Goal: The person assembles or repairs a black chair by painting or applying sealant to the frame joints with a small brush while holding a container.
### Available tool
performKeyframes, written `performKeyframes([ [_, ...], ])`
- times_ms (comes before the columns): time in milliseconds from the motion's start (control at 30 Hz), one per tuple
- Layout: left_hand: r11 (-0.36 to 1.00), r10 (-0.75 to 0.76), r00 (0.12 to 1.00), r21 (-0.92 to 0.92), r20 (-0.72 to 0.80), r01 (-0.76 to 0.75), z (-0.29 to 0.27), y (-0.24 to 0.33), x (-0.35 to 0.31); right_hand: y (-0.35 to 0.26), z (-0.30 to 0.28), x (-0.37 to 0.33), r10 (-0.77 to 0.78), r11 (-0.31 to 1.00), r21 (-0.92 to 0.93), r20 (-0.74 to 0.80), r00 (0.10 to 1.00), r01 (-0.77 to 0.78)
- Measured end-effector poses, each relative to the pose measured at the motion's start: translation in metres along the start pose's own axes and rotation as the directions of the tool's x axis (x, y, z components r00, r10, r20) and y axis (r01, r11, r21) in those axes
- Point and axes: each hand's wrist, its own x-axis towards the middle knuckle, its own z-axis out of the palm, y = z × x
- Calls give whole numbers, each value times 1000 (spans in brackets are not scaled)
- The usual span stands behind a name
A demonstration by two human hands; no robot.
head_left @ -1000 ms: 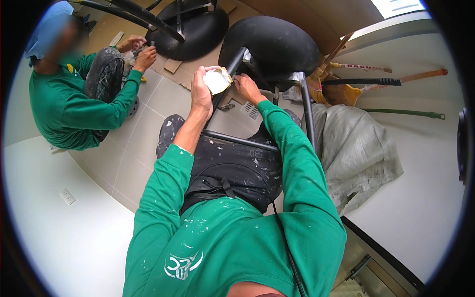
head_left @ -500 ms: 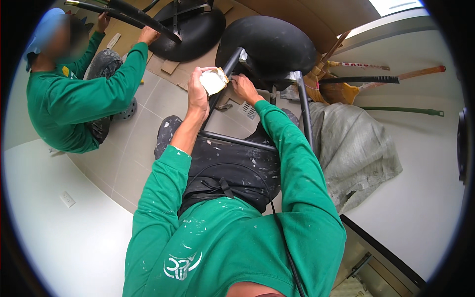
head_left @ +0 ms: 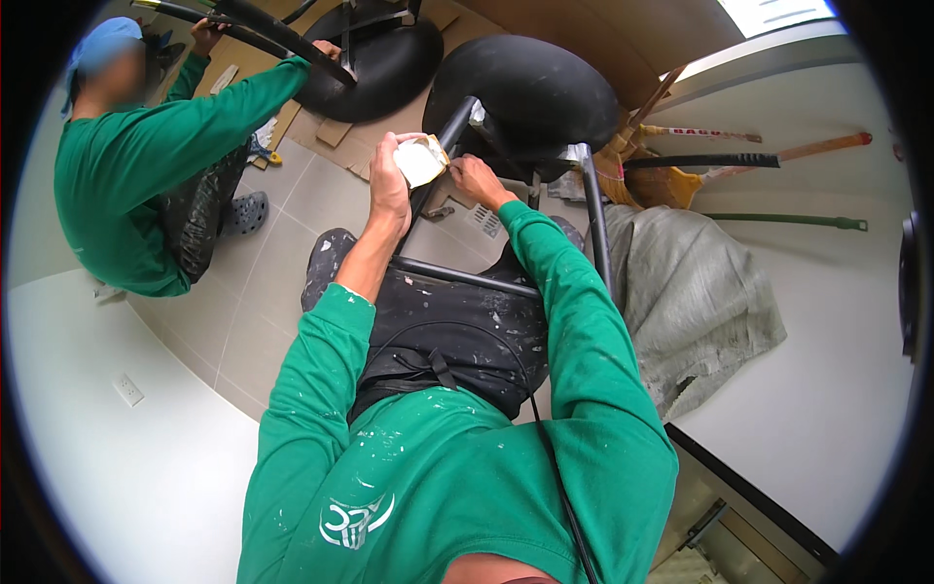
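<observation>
- At far left, a co-worker in green [head_left: 146, 156] now reaches both hands up to a second overturned black chair [head_left: 384, 58].
- Centre, the left hand [head_left: 389, 180] curls around a small white tub [head_left: 420, 161], lifted slightly higher than before.
- Right hand [head_left: 477, 180] pinches something tiny against the black chair leg [head_left: 443, 156]; label unreadable.

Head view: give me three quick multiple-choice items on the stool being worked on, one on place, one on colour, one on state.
1. Where is the left hand?
A. on the floor
B. at the stool leg, holding a white pad
C. on the sack

2. What colour is the stool seat?
A. black
B. white
C. green

3. How does the stool lie?
A. upright
B. tipped over, legs toward the person
C. hung on the wall

Answers: B, the hand's grip presses the pad at the leg; A, the seat is black; B, the seat faces away and the legs reach the lap.
</observation>
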Motion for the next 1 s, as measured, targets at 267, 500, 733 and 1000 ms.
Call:
performKeyframes([
  [267, 999, 41, 998, 31, 48, -42, -7, -5, 2, -30, -98, -45, 163, 969, 167, 123, 979, -182],
  [500, 998, 28, 958, 43, 285, -42, 0, -1, -4, -88, -232, -105, 223, 845, 530, -232, 947, -69],
  [733, 984, -157, 869, 4, 469, 176, 14, 10, -21, -169, -253, -146, 148, 715, 693, -279, 949, 92],
  [1000, 993, -94, 836, 111, 541, 40, 14, -9, -17, -194, -222, -154, 30, 951, 297, -363, 932, 85],
])
